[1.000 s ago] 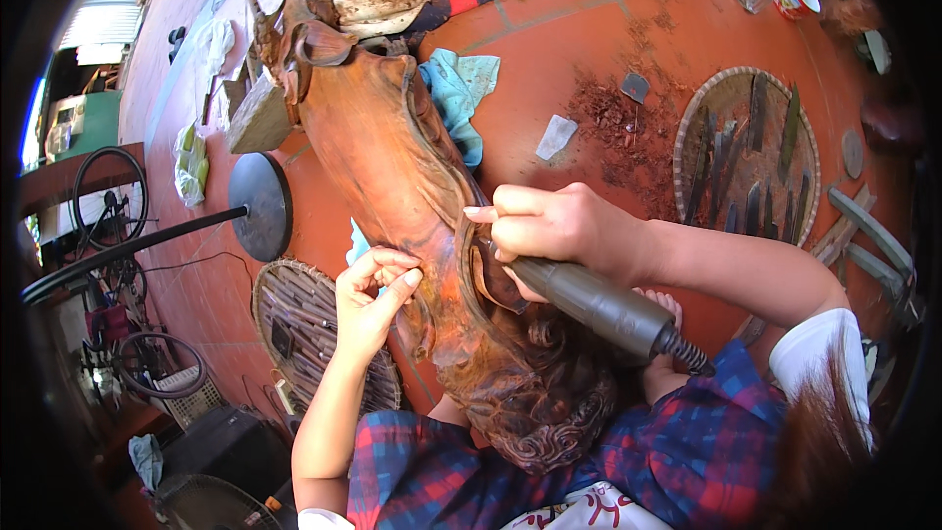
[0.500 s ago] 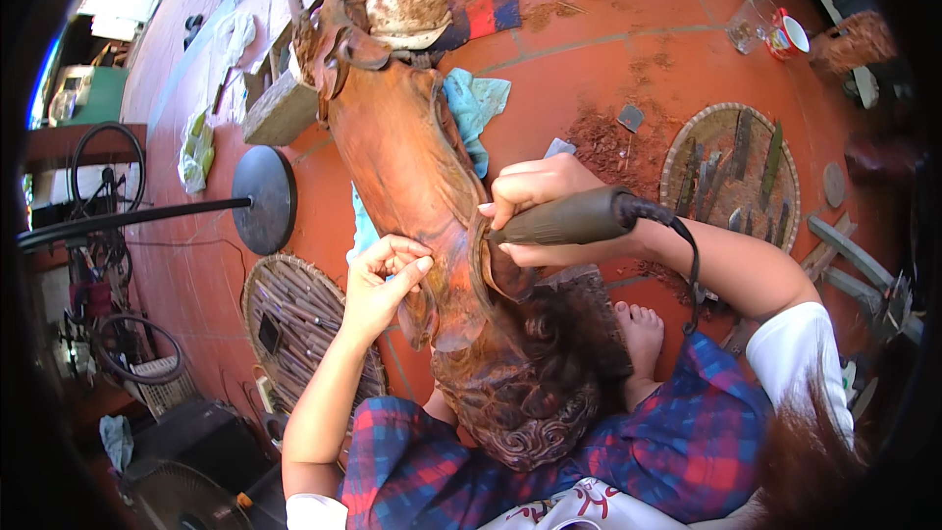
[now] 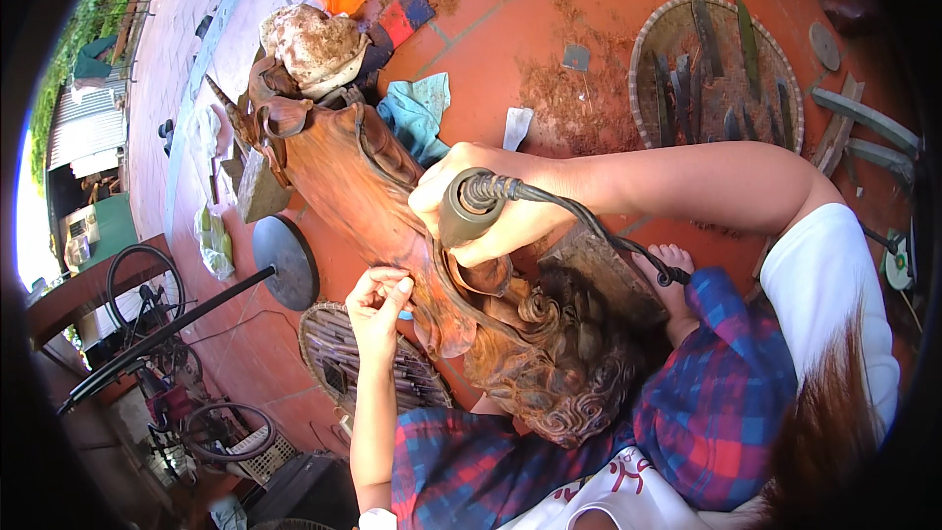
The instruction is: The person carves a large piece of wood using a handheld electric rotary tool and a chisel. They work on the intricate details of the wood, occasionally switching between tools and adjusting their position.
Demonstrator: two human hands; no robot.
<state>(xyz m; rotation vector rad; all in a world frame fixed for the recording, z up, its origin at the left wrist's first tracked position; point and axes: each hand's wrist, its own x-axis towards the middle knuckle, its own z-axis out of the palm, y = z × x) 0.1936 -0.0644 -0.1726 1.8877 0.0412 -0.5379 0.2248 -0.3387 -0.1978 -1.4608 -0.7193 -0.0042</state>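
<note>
A long reddish-brown wood carving (image 3: 343,186) slants across the middle, from its far left end to a curly carved part near my knees. My right hand (image 3: 520,196) is wrapped round a thick, dark cylindrical corded hand tool (image 3: 466,211), held over the carving's right side. The tool's tip is hidden behind my hand, so contact with the wood cannot be told. A black cord (image 3: 589,221) runs from its back end toward my leg. Beside the carving's left edge, my left hand (image 3: 378,304) is closed, thumb against fingers; anything pinched there is too small to make out.
A round woven tray (image 3: 638,88) with flat blades lies at the right; another tray (image 3: 329,358) holds many slim tools at the left. A blue cloth (image 3: 417,113), a dusty white bundle (image 3: 309,44) and a round black stand base (image 3: 287,260) surround the carving. Wood dust covers floor tiles.
The view has shifted, so the scene sits differently. My right hand has turned the tool more upright, its back end now facing up. My left hand stays by the carving's left edge, fingers closed.
</note>
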